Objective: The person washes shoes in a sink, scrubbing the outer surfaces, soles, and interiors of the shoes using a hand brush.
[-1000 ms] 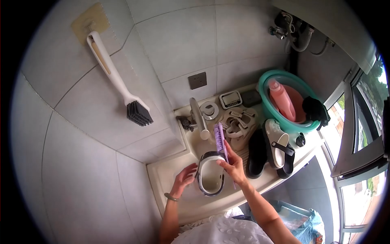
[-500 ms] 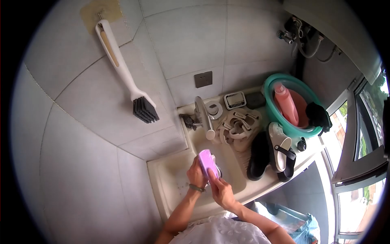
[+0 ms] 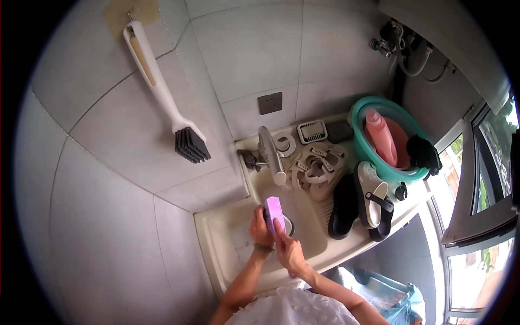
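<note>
My right hand (image 3: 290, 253) is closed around a purple scrub brush (image 3: 274, 211), thumb laid along its back, over the sink (image 3: 216, 238). The brush's dark bristles face left, toward my left hand (image 3: 261, 228). That hand has its fingers curled up against the bristle side, and the brush hides what they grip, if anything. A wristband (image 3: 263, 248) circles the left wrist. Behind the brush shows part of a round dark-rimmed thing (image 3: 289, 224) low in the sink; I cannot tell what it is. The faucet (image 3: 272, 157) stands just beyond.
Strappy pale sandals (image 3: 319, 170), a black slipper (image 3: 343, 208) and a white clog (image 3: 371, 197) lie on the ledge. A teal basin (image 3: 363, 146) behind holds a pink bottle (image 3: 382, 138). A long-handled brush (image 3: 165, 97) hangs on the left wall.
The purple brush has turned more upright, and its bristles now show on the left. My right hand has shifted slightly left; the round dark-rimmed thing shows more.
</note>
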A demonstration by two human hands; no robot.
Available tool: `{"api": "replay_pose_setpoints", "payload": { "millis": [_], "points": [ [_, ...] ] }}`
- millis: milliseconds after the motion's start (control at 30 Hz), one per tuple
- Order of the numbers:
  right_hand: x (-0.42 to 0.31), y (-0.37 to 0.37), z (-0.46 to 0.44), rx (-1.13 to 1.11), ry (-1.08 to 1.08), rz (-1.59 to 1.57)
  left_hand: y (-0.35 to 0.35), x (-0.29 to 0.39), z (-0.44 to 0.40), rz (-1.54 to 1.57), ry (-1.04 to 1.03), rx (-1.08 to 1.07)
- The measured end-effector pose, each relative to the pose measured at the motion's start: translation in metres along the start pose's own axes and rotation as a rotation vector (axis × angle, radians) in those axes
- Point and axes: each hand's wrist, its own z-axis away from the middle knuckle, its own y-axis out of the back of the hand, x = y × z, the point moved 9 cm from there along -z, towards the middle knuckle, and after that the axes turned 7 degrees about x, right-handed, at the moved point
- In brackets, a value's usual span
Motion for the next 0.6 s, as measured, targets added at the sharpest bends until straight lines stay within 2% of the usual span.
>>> {"api": "replay_pose_setpoints", "payload": {
  "millis": [67,100,167,200,267,333,367,400,433,500,567,600],
  "points": [
    [0.017,-0.006,-0.004,0.035,0.042,0.068,-0.005,0.0,0.004,0.053,-0.029,-0.015],
    [0.042,-0.01,-0.02,-0.002,-0.024,0.125,-0.016,-0.026,0.013,0.089,0.089,-0.011],
    [0.082,-0.005,-0.041,-0.014,-0.221,0.024,-0.009,-0.013,0.017,0.171,0.012,0.067],
    [0.08,-0.003,-0.042,-0.022,-0.235,0.004,-0.009,-0.015,0.021,0.228,-0.012,0.1],
    [0.074,0.0,-0.042,-0.036,-0.264,-0.035,-0.033,-0.059,0.033,0.395,0.14,0.048],
    [0.089,-0.012,-0.032,-0.082,-0.243,-0.076,-0.027,-0.057,0.036,0.216,0.055,-0.094],
    [0.101,-0.02,-0.022,-0.125,-0.22,-0.069,-0.035,-0.077,0.044,0.17,0.144,-0.218],
    [0.104,-0.019,-0.014,-0.127,-0.226,-0.072,-0.046,-0.112,0.06,0.181,0.344,-0.379],
    [0.104,-0.024,-0.005,-0.199,-0.271,-0.049,-0.049,-0.135,0.075,0.402,0.591,-0.41],
    [0.109,-0.035,0.011,-0.311,-0.263,0.005,-0.05,-0.156,0.089,0.623,0.842,-0.429],
    [0.111,-0.042,0.028,-0.332,-0.261,0.052,-0.055,-0.166,0.116,0.775,1.224,-0.5],
    [0.11,-0.047,0.035,-0.347,-0.25,0.099,-0.058,-0.171,0.121,0.775,1.227,-0.499]
  ]
}}
